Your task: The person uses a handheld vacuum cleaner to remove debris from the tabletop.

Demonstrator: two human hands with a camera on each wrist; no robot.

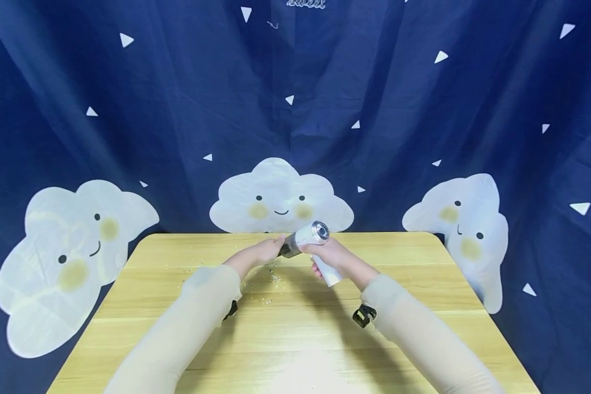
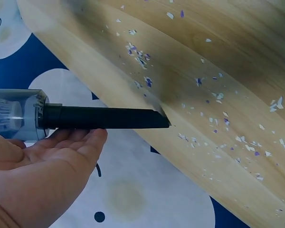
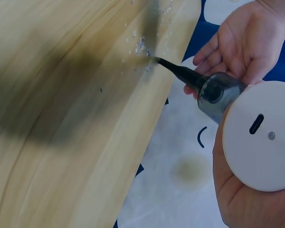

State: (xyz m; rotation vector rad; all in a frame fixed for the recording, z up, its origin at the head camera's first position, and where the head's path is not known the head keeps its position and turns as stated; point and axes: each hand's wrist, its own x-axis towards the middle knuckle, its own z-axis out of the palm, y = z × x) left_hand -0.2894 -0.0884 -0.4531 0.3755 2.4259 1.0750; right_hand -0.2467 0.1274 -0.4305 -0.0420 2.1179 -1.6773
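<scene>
A small handheld vacuum (image 1: 311, 235) with a white body, a clear dust cup (image 3: 219, 94) and a black nozzle (image 2: 104, 118) is held above the far middle of the wooden table (image 1: 295, 339). My right hand (image 1: 334, 256) grips its white handle (image 3: 261, 135). My left hand (image 2: 52, 161) lies open, palm up, under the dust cup and the nozzle's base; its fingers are straight. The nozzle tip points down at small white and purple paper scraps (image 2: 213, 118) scattered on the tabletop, also seen as scraps (image 1: 272, 279) below my hands.
A dark blue curtain (image 1: 177, 98) with white cloud faces hangs right behind the table's far edge. Black wrist-camera clips (image 1: 364, 316) sit on both sleeves. More scraps lie left of my hands; the near half of the table is bare wood.
</scene>
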